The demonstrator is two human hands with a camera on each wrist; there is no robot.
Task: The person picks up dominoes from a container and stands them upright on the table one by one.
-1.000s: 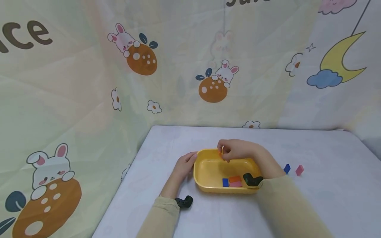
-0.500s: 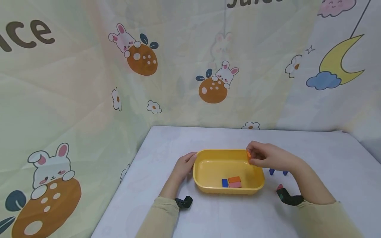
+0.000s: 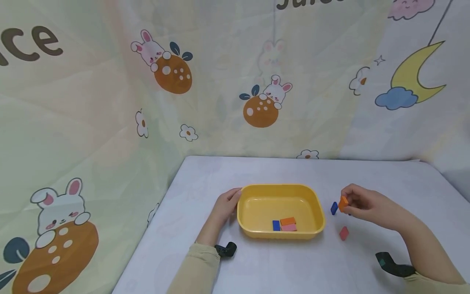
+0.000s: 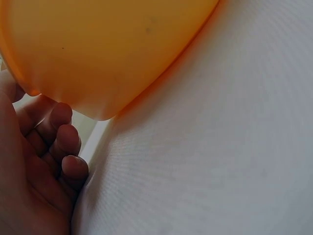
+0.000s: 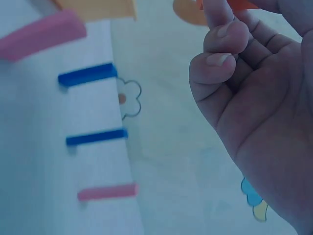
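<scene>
My left hand [image 3: 225, 206] grips the left rim of a shallow yellow plastic tray [image 3: 277, 188]; in the left wrist view its thumb and curled fingers meet at the tray's edge [image 4: 110, 63]. To the right of the tray, my right hand [image 3: 372, 208] pinches an orange block [image 3: 343, 203] between thumb and fingertips, above the table. Close by stand a blue block [image 3: 334, 208] and a pink block [image 3: 344, 233]. The right wrist view shows a second blue block [image 5: 97, 137] and a second pink one [image 5: 107, 192], mostly hidden behind the hand from the head.
Inside the tray, near its front wall, lie a blue block [image 3: 276, 225], an orange block [image 3: 288, 221] and a pink block [image 3: 288, 228] side by side. A white cloth covers the table [image 3: 271, 265]. Printed fabric [image 3: 216, 102] hangs behind and to the left.
My right hand has moved from above the tray's back rim to the right, out over the table, carrying the orange block. My left hand stays at the tray's left rim.
</scene>
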